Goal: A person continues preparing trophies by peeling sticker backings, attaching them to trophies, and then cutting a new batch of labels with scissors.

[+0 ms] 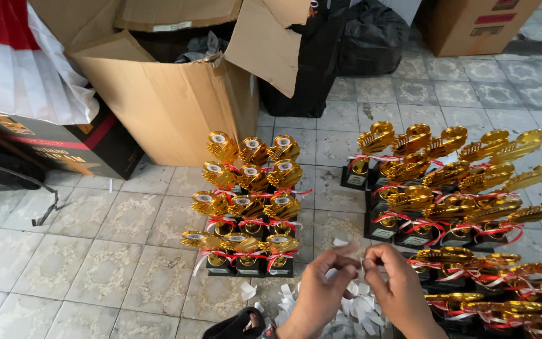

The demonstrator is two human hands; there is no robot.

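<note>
Behind the hands [362, 282], gold trophies [246, 201] crowd the tiled floor [95, 251] beside a cardboard box [170, 107].

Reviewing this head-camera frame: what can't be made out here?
- What the left hand and right hand pinch between them: too small and covered by the fingers.
- Plates on the trophy bases: too small to make out.
- Trophies at lower right: cut off by the frame edges.
- Contents of the open cardboard box: hidden by its walls and flaps.
- Dark item at the bottom edge: cropped, unidentifiable.
</note>
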